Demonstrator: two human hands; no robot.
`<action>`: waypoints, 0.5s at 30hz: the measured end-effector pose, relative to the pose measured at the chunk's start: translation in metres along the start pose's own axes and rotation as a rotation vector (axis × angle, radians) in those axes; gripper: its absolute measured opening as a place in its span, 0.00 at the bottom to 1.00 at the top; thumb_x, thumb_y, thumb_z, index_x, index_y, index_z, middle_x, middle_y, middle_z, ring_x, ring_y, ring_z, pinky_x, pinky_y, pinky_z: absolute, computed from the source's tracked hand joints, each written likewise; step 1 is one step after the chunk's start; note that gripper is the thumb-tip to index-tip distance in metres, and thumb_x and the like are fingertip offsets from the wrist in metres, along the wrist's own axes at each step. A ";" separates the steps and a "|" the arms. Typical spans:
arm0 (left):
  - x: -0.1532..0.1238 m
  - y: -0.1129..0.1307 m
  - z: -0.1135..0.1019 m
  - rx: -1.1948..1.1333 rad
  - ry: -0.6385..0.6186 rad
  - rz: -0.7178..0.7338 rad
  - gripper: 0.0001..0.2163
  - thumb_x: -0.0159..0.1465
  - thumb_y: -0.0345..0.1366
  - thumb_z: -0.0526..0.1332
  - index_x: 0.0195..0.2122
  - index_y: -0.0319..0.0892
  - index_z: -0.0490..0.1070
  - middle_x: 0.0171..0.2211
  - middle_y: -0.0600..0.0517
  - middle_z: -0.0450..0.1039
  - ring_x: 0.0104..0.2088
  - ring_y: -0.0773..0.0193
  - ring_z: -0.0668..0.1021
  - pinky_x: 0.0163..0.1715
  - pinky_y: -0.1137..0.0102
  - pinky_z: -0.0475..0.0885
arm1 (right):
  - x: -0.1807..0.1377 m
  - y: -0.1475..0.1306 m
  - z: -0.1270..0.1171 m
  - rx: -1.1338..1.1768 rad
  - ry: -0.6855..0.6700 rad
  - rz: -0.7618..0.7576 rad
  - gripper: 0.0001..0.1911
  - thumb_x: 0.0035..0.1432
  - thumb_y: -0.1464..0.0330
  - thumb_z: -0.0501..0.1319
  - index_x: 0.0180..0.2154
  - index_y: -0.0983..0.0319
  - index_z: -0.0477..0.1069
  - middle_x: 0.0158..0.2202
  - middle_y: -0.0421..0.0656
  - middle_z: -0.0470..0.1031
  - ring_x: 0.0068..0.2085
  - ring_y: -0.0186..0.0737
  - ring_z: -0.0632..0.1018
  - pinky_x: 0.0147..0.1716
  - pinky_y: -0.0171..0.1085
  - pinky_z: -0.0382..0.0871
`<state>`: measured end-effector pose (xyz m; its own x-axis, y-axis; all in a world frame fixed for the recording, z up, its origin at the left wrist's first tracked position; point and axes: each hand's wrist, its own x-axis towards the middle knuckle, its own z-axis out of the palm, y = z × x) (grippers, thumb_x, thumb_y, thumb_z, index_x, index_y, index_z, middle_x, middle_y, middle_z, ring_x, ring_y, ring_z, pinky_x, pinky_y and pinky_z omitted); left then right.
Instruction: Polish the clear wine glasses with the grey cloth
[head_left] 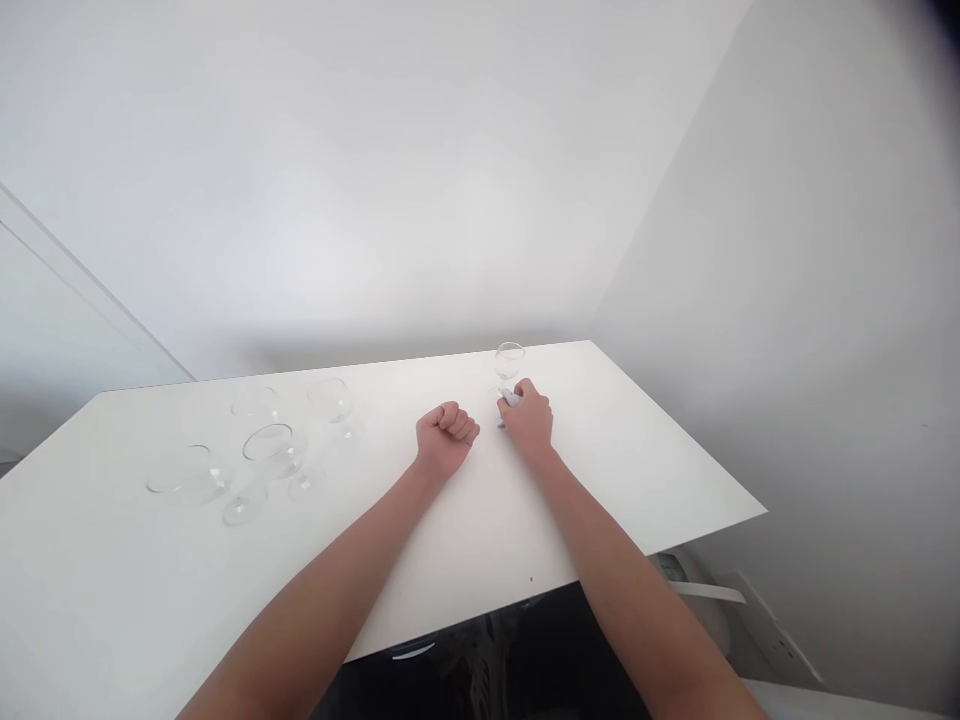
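Note:
My right hand (529, 420) rests on the white table (112, 590) with its fingers closed round the stem and foot of a small clear wine glass (509, 361), which stands upright near the table's far edge. A little to its left, my left hand (447, 436) lies on the tabletop as a loose fist, and nothing shows in it. Both forearms reach in from the near edge.
Several clear stemmed glasses (266, 450) stand grouped on the left part of the table, some wide-bowled (184, 473). White walls close in behind and to the right. Below the near right edge lie dark floor and a wall socket (780, 640).

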<state>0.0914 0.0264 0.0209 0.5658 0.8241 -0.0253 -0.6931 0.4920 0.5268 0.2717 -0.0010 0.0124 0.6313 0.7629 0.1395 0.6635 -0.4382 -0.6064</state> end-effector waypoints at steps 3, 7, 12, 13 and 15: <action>0.003 -0.001 0.000 -0.024 0.094 0.081 0.16 0.46 0.24 0.58 0.20 0.43 0.47 0.22 0.58 0.37 0.19 0.70 0.51 0.22 0.70 0.48 | -0.010 -0.003 -0.002 0.142 0.100 -0.155 0.07 0.63 0.61 0.60 0.39 0.55 0.63 0.28 0.36 0.69 0.26 0.38 0.70 0.29 0.35 0.59; 0.008 -0.003 -0.004 -0.027 0.176 0.131 0.14 0.50 0.22 0.57 0.20 0.43 0.50 0.22 0.58 0.40 0.19 0.70 0.53 0.20 0.72 0.51 | -0.029 -0.015 0.002 0.256 0.178 -0.491 0.10 0.64 0.60 0.60 0.45 0.57 0.68 0.31 0.39 0.76 0.29 0.38 0.75 0.32 0.36 0.66; 0.006 -0.007 -0.005 0.007 0.238 0.121 0.18 0.63 0.26 0.53 0.18 0.48 0.54 0.22 0.58 0.45 0.18 0.67 0.58 0.19 0.71 0.59 | -0.069 -0.042 0.014 0.268 0.113 -0.961 0.15 0.65 0.66 0.62 0.53 0.58 0.73 0.40 0.45 0.84 0.36 0.40 0.82 0.32 0.36 0.68; 0.004 -0.007 -0.005 0.030 0.249 0.120 0.19 0.67 0.30 0.52 0.18 0.50 0.57 0.22 0.58 0.45 0.19 0.65 0.58 0.18 0.70 0.62 | -0.077 -0.050 0.015 0.259 0.092 -0.988 0.15 0.65 0.67 0.62 0.53 0.58 0.73 0.41 0.45 0.85 0.37 0.40 0.82 0.32 0.36 0.68; 0.000 -0.007 -0.004 0.092 0.296 0.142 0.22 0.73 0.39 0.49 0.19 0.52 0.63 0.23 0.59 0.42 0.19 0.62 0.57 0.16 0.69 0.63 | -0.090 -0.073 0.013 0.196 0.012 -1.003 0.18 0.64 0.66 0.64 0.55 0.58 0.74 0.42 0.46 0.84 0.38 0.42 0.81 0.31 0.37 0.65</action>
<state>0.0946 0.0243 0.0144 0.3025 0.9350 -0.1849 -0.7048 0.3501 0.6170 0.1614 -0.0322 0.0340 -0.1741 0.7305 0.6604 0.8118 0.4860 -0.3236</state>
